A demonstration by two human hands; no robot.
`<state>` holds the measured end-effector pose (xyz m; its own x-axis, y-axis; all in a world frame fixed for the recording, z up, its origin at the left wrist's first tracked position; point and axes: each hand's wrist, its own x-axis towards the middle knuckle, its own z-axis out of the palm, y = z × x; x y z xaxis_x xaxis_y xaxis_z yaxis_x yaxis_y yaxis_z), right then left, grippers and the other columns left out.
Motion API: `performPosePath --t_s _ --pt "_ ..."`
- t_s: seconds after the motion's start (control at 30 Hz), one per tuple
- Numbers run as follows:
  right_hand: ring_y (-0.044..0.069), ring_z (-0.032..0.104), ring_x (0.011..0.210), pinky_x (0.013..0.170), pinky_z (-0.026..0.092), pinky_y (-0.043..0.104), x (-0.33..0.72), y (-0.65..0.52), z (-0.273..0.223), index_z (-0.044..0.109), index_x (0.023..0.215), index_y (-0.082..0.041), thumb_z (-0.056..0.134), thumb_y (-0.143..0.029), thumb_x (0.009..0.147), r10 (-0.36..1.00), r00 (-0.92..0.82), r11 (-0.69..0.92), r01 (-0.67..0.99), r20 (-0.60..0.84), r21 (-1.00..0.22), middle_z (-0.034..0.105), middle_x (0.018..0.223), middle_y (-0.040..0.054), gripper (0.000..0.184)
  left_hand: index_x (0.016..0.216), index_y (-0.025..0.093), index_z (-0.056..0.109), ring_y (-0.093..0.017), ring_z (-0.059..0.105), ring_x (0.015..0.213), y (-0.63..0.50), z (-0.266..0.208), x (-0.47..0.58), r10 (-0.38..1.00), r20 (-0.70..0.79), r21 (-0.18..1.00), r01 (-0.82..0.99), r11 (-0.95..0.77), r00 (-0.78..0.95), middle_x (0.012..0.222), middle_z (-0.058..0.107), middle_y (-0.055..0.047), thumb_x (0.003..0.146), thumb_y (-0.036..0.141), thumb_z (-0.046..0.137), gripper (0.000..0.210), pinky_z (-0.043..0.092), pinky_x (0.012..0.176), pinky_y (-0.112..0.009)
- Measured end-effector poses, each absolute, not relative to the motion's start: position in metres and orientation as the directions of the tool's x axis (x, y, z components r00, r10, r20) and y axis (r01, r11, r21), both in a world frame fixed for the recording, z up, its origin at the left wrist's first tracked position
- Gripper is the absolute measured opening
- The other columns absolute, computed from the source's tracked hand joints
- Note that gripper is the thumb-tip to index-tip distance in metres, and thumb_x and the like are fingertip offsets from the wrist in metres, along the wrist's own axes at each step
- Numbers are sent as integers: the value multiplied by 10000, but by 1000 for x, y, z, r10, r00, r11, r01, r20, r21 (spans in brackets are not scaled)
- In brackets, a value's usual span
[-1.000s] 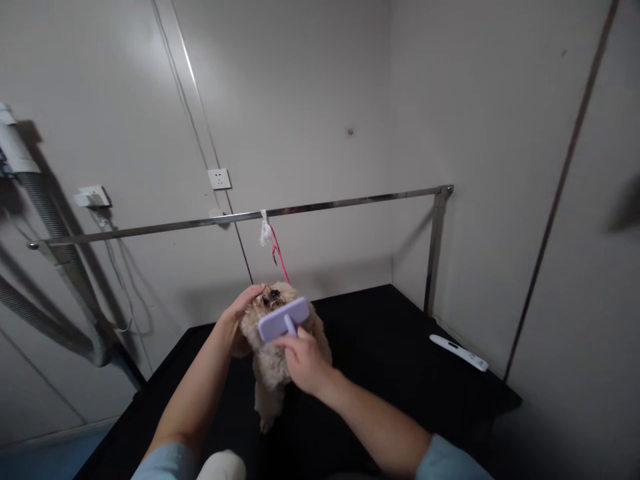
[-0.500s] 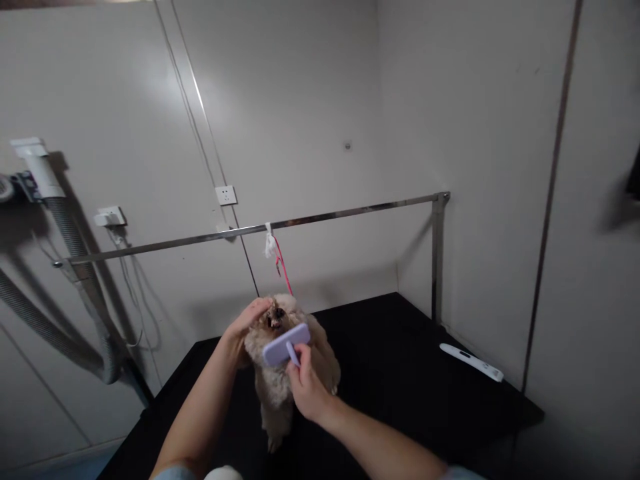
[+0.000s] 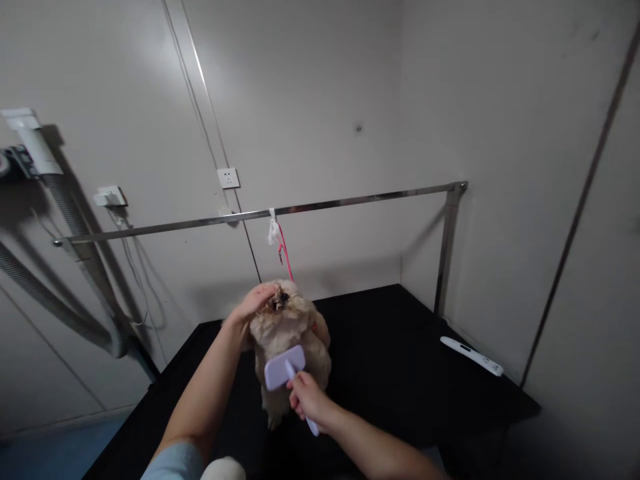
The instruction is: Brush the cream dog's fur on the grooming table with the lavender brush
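Observation:
A cream, curly-coated dog (image 3: 285,333) is on the black tabletop, its muzzle tilted up. My left hand (image 3: 256,301) holds the side of its head by the muzzle, fingers laid along the fur; the thumb is hidden. In my right hand (image 3: 309,399) is a lilac slicker brush (image 3: 284,367), gripped by the handle. The brush's flat back faces me and its head lies against the dog's chest fur, so the bristles are out of sight. A pink leash (image 3: 287,253) runs from behind the dog up to a metal bar.
The metal bar (image 3: 345,202) spans the far side of the black table (image 3: 385,360). A white elongated device (image 3: 471,356) lies at the table's right edge. On the left, a grey ribbed hose (image 3: 55,310) hangs before the wall. A wall socket (image 3: 229,178) sits above the bar.
The brush has moved down from just under the dog's muzzle to its chest, with my right hand following. My left hand stays at the head. The view has shifted slightly.

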<state>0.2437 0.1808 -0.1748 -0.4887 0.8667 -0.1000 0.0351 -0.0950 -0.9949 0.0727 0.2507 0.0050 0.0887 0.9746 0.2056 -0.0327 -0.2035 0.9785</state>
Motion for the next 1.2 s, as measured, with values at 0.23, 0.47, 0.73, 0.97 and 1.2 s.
performPosePath --t_s 0.23,0.47,0.73,0.97,1.2 --pt "63 462 512 543 381 194 248 208 -135 531 927 -223 630 -456 970 860 -496 -1 -239 121 -971 552 651 -79 256 635 190 721 -162 568 543 266 3 76 970 235 972 -6 -235 64 603 684 -24 742 419 836 278 441 537 -268" --pt "52 361 437 460 271 202 253 198 -193 482 915 -217 610 -639 927 809 -568 -317 -206 -151 -926 486 608 -110 441 654 194 756 -187 588 550 272 -1 82 974 186 980 40 -193 125 625 700 -62 784 523 813 358 448 535 -297" --pt "61 366 387 435 291 209 267 185 -191 499 907 -207 526 -390 1019 628 -625 -541 77 -464 -837 504 587 -92 217 653 181 752 -176 590 562 286 0 82 960 258 962 61 -266 110 629 710 -51 806 488 789 345 458 558 -276" --pt "97 612 590 617 477 238 257 209 -169 549 946 -195 726 -517 908 838 -543 -235 -282 -48 -930 655 755 -36 369 633 172 745 -168 577 535 293 3 86 971 209 975 49 -216 112 614 707 -53 824 440 775 330 454 539 -271" --pt "126 629 531 594 512 279 262 194 -194 538 990 -177 626 -465 989 583 -751 -559 -91 -312 -824 687 723 15 301 698 158 743 -183 623 567 292 3 83 978 202 977 64 -205 61 646 725 -48 815 485 771 349 486 576 -273"
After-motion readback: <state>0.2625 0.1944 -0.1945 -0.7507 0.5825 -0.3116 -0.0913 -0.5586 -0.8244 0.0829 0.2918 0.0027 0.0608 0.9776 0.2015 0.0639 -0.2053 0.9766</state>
